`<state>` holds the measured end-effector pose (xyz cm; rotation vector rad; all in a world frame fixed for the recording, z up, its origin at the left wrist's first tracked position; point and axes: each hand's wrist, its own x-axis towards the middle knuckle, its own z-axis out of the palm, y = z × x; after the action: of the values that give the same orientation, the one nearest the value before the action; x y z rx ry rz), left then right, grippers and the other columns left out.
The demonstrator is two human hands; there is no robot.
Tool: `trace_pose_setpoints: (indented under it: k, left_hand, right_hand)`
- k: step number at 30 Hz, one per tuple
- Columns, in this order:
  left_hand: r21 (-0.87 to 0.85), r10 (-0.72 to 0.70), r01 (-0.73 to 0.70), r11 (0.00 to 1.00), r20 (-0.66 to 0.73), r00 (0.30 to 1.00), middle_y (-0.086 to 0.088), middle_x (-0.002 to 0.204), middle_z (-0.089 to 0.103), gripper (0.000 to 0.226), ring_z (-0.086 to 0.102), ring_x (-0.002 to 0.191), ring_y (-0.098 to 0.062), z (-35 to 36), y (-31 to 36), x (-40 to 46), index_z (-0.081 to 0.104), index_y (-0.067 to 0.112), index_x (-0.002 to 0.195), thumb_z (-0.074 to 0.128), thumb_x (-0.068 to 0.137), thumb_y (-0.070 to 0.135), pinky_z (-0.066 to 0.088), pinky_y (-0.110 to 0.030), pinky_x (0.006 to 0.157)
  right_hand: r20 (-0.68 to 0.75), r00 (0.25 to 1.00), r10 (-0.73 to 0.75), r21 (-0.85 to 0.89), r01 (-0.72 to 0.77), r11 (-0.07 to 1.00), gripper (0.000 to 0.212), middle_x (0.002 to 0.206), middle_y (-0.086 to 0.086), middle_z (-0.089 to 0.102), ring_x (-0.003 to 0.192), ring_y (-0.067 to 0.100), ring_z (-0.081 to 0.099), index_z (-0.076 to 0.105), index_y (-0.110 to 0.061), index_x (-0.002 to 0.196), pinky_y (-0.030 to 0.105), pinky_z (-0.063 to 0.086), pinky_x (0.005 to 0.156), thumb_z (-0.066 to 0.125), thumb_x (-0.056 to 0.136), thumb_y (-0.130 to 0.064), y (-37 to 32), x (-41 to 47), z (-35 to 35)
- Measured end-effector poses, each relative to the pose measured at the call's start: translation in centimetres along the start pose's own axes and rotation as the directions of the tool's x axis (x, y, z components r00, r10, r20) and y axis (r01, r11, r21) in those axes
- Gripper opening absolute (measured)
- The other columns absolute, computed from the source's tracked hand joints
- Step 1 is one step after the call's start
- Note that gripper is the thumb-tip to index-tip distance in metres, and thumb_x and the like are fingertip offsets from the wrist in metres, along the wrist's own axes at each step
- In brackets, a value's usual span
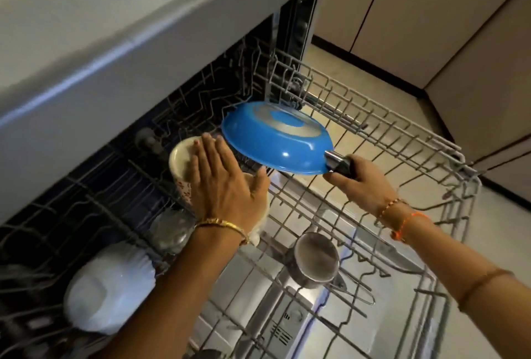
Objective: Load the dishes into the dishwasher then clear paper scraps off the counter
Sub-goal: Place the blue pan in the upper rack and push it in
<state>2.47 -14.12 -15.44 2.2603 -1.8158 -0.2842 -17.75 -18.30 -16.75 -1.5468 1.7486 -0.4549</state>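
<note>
A blue frying pan [275, 136] hangs upside down over the pulled-out wire dishwasher rack [402, 140]. My right hand [360, 180] grips its dark handle at the pan's right side. My left hand [227, 183] lies flat with straight fingers on a cream cup [179, 159] that stands in the rack just left of the pan. A second cream dish [260, 223] sits under my left palm, mostly hidden.
A steel cup [314, 261] lies in the rack's middle. A white bowl [109, 287] sits at lower left, a glass [169, 229] beside it. The grey counter edge [115, 51] overhangs the rack at upper left. Beige cabinets [431, 14] stand at right.
</note>
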Motion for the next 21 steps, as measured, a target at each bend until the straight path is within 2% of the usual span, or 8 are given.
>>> trace_pose_setpoints:
  k: [2, 5, 8, 10, 12, 15, 17, 21]
  left_hand:
    - [0.004, 0.008, -0.008, 1.000, -0.001, 1.000, -0.022, 0.154, 0.000, 0.103, -0.003, 0.144, -0.029, 0.1, -0.1, 0.0, 0.002, -0.003, 0.145, -0.004, 0.063, 0.060, -0.006, -0.034, 0.115]
    - [0.004, -0.010, 0.010, 1.000, -0.029, 1.000, -0.023, 0.153, 0.004, 0.103, 0.001, 0.144, -0.030, 0.3, -0.1, -0.1, 0.006, -0.004, 0.144, -0.001, 0.065, 0.060, -0.002, -0.036, 0.115]
    - [0.018, -0.044, 0.045, 0.999, -0.044, 0.998, -0.023, 0.153, 0.006, 0.103, 0.002, 0.144, -0.032, 0.5, -0.2, -0.6, 0.009, -0.005, 0.144, 0.003, 0.068, 0.064, 0.000, -0.038, 0.115]
    - [0.023, -0.057, 0.058, 0.998, -0.033, 0.998, -0.022, 0.153, 0.005, 0.105, 0.001, 0.144, -0.032, 0.6, 0.0, -0.7, 0.007, -0.004, 0.144, 0.004, 0.067, 0.067, 0.001, -0.040, 0.115]
    - [0.022, -0.056, 0.056, 0.998, -0.026, 0.998, -0.021, 0.154, 0.005, 0.105, 0.001, 0.144, -0.031, 0.8, 0.2, -0.5, 0.007, -0.003, 0.145, 0.007, 0.068, 0.068, 0.002, -0.041, 0.115]
    - [-0.001, -0.062, 0.062, 0.998, -0.016, 0.998, -0.021, 0.154, 0.004, 0.098, 0.000, 0.144, -0.030, 0.7, 0.2, -0.4, 0.007, -0.003, 0.145, 0.019, 0.074, 0.064, 0.000, -0.040, 0.115]
    - [0.006, -0.055, 0.055, 0.998, -0.033, 0.998, -0.021, 0.154, 0.005, 0.098, 0.002, 0.144, -0.031, 0.7, 0.0, -0.4, 0.010, 0.000, 0.145, 0.016, 0.073, 0.066, 0.002, -0.041, 0.115]
    - [-0.007, -0.034, 0.033, 0.999, -0.040, 0.999, -0.021, 0.154, 0.006, 0.090, 0.005, 0.143, -0.035, 0.6, 0.0, -0.3, 0.023, 0.010, 0.145, 0.018, 0.074, 0.065, 0.006, -0.045, 0.114]
  right_hand:
    - [-0.031, 0.998, -0.047, -0.125, 0.042, 0.991, 0.019, 0.073, -0.001, 0.052, 0.062, 0.015, 0.047, 0.051, -0.014, 0.092, 0.023, 0.032, 0.054, 0.062, 0.085, -0.027, 0.1, 0.9, 0.5]
    - [-0.070, 0.994, -0.079, -0.263, 0.058, 0.963, 0.032, 0.087, 0.006, 0.058, 0.074, 0.022, 0.052, 0.049, -0.009, 0.109, 0.026, 0.036, 0.063, 0.058, 0.087, -0.031, 0.2, 1.5, 1.3]
    - [-0.138, 0.988, -0.073, -0.355, 0.019, 0.935, 0.041, 0.097, 0.016, 0.063, 0.083, 0.032, 0.059, 0.044, -0.007, 0.116, 0.029, 0.036, 0.062, 0.054, 0.090, -0.036, 0.5, 1.7, 2.3]
    - [-0.190, 0.976, -0.104, -0.516, -0.010, 0.856, 0.046, 0.102, 0.017, 0.062, 0.092, 0.033, 0.056, 0.043, -0.007, 0.116, 0.032, 0.035, 0.065, 0.051, 0.090, -0.044, 0.5, 1.8, 2.6]
    - [-0.205, 0.966, -0.159, -0.633, -0.006, 0.774, 0.055, 0.112, 0.017, 0.055, 0.101, 0.032, 0.048, 0.044, -0.007, 0.118, 0.037, 0.037, 0.076, 0.052, 0.086, -0.050, 0.5, 2.0, 2.3]
    - [-0.193, 0.961, -0.197, -0.624, 0.035, 0.781, 0.073, 0.123, 0.017, 0.045, 0.107, 0.032, 0.044, 0.037, -0.008, 0.130, 0.040, 0.037, 0.087, 0.066, 0.077, -0.047, 0.7, 1.4, 2.0]
    - [-0.243, 0.930, -0.277, -0.563, 0.097, 0.821, 0.081, 0.129, 0.018, 0.042, 0.110, 0.034, 0.045, 0.034, -0.006, 0.136, 0.043, 0.038, 0.089, 0.071, 0.073, -0.040, 0.9, 0.0, 2.4]
    - [-0.327, 0.837, -0.439, -0.531, 0.222, 0.818, 0.077, 0.140, 0.021, 0.036, 0.116, 0.037, 0.047, 0.034, -0.003, 0.138, 0.046, 0.044, 0.087, 0.069, 0.073, -0.025, 1.7, -4.5, 2.0]
